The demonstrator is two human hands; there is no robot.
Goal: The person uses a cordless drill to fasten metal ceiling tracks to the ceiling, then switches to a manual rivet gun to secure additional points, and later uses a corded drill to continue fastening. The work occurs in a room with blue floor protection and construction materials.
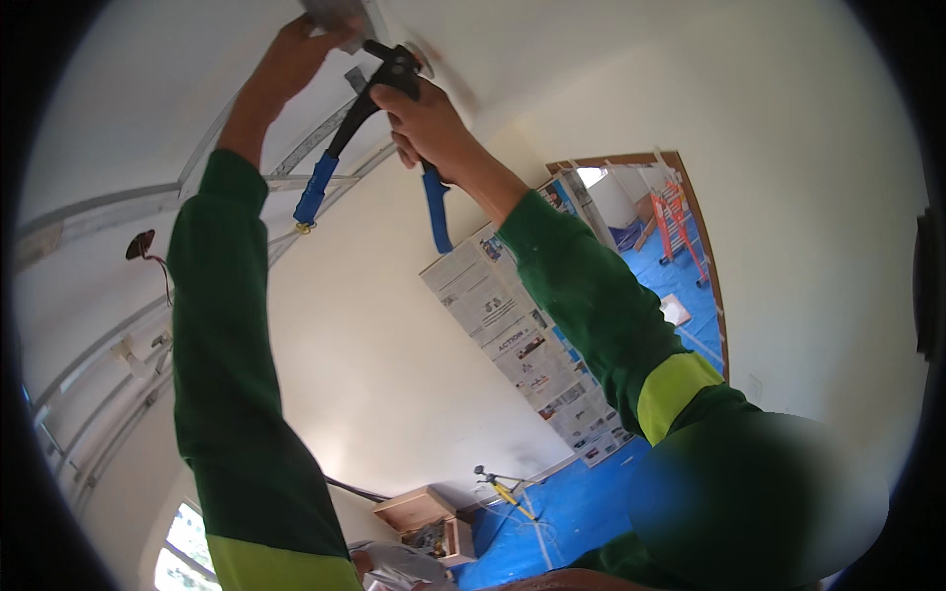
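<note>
My right hand (424, 123) is closed around a hand riveter (352, 123), a black tool with long blue-sleeved handles spread apart. The riveter's head is raised to the ceiling framing. Just left of it, my left hand (301, 59) reaches up, its fingers closed on a grey metal piece (340, 14) at the top edge of the view. That piece is partly cut off and blurred, so its shape is hard to make out. Both arms are stretched overhead in green sleeves with lime bands.
Metal ceiling channels (118, 209) run along the left, with a dangling wired fitting (141, 244). Newspaper sheets (512, 325) cover part of the wall beside a doorway (705, 246). Beyond it stands an orange ladder (672, 222). Below are blue floor sheeting (581, 522), a tripod (507, 492), a wooden box (419, 509) and another person (404, 563).
</note>
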